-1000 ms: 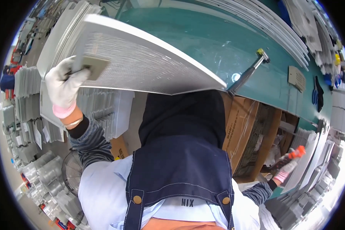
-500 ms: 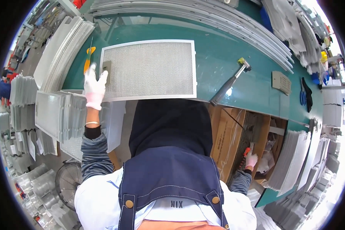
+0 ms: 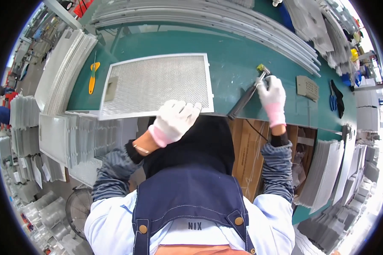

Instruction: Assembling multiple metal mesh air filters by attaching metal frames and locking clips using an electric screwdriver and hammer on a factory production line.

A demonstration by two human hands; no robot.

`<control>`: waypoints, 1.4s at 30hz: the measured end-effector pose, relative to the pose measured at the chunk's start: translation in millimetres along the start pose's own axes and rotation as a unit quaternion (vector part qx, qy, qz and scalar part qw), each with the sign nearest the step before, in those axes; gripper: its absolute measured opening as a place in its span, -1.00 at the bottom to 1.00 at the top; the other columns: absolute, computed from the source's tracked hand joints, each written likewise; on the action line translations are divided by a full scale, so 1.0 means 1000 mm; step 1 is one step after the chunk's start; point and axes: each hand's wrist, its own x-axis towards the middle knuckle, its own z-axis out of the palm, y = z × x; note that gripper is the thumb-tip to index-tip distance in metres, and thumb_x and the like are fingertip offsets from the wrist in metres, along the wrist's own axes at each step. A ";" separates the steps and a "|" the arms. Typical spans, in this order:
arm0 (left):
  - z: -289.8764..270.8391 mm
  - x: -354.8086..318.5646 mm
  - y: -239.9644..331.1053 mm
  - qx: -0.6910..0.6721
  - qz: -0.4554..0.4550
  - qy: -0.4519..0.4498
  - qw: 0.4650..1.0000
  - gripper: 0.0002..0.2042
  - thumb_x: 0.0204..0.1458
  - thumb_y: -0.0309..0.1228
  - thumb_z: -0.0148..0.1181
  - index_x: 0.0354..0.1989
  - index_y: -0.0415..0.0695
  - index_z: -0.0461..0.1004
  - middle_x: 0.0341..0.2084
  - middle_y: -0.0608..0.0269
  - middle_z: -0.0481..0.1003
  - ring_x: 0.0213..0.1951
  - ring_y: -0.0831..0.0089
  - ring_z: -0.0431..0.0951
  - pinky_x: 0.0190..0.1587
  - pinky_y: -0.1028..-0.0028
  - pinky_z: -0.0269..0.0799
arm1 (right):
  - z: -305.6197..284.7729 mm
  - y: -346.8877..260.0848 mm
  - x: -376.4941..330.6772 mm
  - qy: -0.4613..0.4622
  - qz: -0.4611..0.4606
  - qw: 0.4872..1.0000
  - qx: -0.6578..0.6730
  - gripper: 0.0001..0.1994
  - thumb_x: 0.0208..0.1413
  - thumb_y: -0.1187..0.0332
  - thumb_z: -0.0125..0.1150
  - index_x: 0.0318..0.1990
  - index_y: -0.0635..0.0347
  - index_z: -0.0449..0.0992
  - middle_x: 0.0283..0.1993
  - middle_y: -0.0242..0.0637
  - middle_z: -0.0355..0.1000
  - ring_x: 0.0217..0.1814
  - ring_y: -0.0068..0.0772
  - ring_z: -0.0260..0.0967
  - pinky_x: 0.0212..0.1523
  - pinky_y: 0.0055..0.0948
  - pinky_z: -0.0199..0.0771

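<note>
A framed metal mesh panel [image 3: 157,83] lies on the green worktable, with a recessed grey latch [image 3: 111,88] at its left end. My left hand [image 3: 176,121], in a white and pink glove, rests at the panel's near edge by the right corner. Its fingers are stretched out side by side over the frame. To the right, a hammer [image 3: 242,102] with a dark handle lies slanted on the table. My gloved right hand [image 3: 272,97] is beside the hammer's shaft, fingers apart, the foremost ones touching or just over it.
A yellow-handled screwdriver [image 3: 92,78] lies left of the panel. Stacked panels [image 3: 61,72] stand farther left, and long metal strips [image 3: 208,19] run along the back. A beige slotted block [image 3: 307,88] and blue scissors [image 3: 333,102] lie right. Below the edge is a cardboard box [image 3: 247,157].
My right hand has come up from the open compartment below the table, where it was at an orange-red handle, to the hammer. My left hand has moved from the panel's latch end to its near right edge.
</note>
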 end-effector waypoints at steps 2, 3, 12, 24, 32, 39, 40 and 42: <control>-0.075 0.040 -0.008 0.082 0.030 0.082 0.993 -0.63 -0.16 -0.38 0.31 -0.09 -0.12 0.55 -0.36 0.35 0.46 -0.35 0.38 0.48 -0.28 0.34 0.37 | 0.021 -0.001 0.014 -0.069 0.075 0.991 -0.090 -0.29 -0.07 -0.21 0.30 0.03 0.23 0.35 -0.12 0.06 0.45 -0.08 0.05 0.49 -0.09 -0.09 0.49; -0.104 0.057 -0.020 0.040 0.028 0.109 0.993 -0.69 -0.11 -0.40 0.30 -0.13 -0.13 0.56 -0.40 0.35 0.46 -0.39 0.39 0.47 -0.34 0.36 0.37 | 0.025 -0.013 0.019 -0.070 0.109 0.985 -0.114 -0.31 -0.08 -0.16 0.33 0.00 0.25 0.35 -0.12 0.08 0.48 -0.05 0.07 0.49 -0.05 -0.12 0.50; 0.010 0.128 -0.090 -0.096 -0.053 -0.113 0.988 -0.59 0.11 -0.26 0.17 0.08 -0.23 0.44 -0.07 0.05 0.50 -0.01 0.19 0.48 0.10 0.23 0.32 | 0.034 0.022 0.049 -0.061 0.121 0.990 -0.042 -0.73 0.08 0.40 0.12 -0.09 0.34 0.38 -0.17 0.13 0.52 -0.04 0.13 0.47 0.04 -0.12 0.44; 0.099 0.071 -0.071 -0.098 -0.104 -0.088 0.986 -0.37 0.10 -0.14 0.16 0.27 -0.26 0.23 0.28 -0.07 0.24 0.35 0.08 0.17 0.40 0.14 -0.01 | 0.008 -0.081 0.029 0.006 -0.145 0.973 0.180 -0.68 0.18 0.42 0.10 0.09 0.15 0.47 -0.23 -0.02 0.52 -0.26 0.03 0.52 -0.21 -0.24 0.51; 0.096 0.069 -0.071 -0.099 -0.111 -0.078 0.986 -0.37 0.08 -0.14 0.19 0.25 -0.27 0.26 0.26 -0.06 0.26 0.34 0.09 0.19 0.39 0.15 0.01 | 0.029 -0.085 0.028 -0.064 -0.173 0.976 0.113 -0.71 0.17 0.31 0.10 0.01 0.19 0.51 -0.32 -0.01 0.52 -0.30 0.04 0.50 -0.30 -0.13 0.47; 0.064 0.065 -0.070 -0.150 -0.117 -0.120 0.974 -0.20 -0.02 -0.04 0.27 0.29 -0.33 0.16 0.31 -0.21 0.13 0.37 -0.02 0.08 0.39 0.05 -0.05 | 0.041 -0.061 0.049 -0.173 -0.132 0.976 0.018 -0.75 0.20 0.31 0.07 -0.08 0.26 0.49 -0.42 0.06 0.49 -0.35 0.13 0.47 -0.31 -0.06 0.45; 0.031 0.065 -0.061 -0.148 -0.103 -0.147 0.972 -0.14 -0.08 0.00 0.31 0.29 -0.34 0.14 0.31 -0.25 0.11 0.38 -0.06 0.06 0.39 0.00 -0.07 | 0.039 -0.046 0.054 -0.152 -0.113 0.982 -0.022 -0.78 0.23 0.28 0.03 -0.15 0.24 0.47 -0.41 0.04 0.50 -0.33 0.12 0.48 -0.29 -0.03 0.46; -0.023 0.037 -0.047 -0.177 -0.034 -0.265 0.947 0.06 -0.37 0.07 0.46 0.31 -0.29 0.13 0.29 -0.26 0.13 0.36 -0.18 0.05 0.31 -0.22 -0.05 | 0.041 -0.017 0.060 -0.102 -0.083 0.986 -0.098 -0.79 0.26 0.24 -0.01 -0.24 0.18 0.45 -0.33 -0.02 0.49 -0.27 0.09 0.49 -0.26 -0.03 0.48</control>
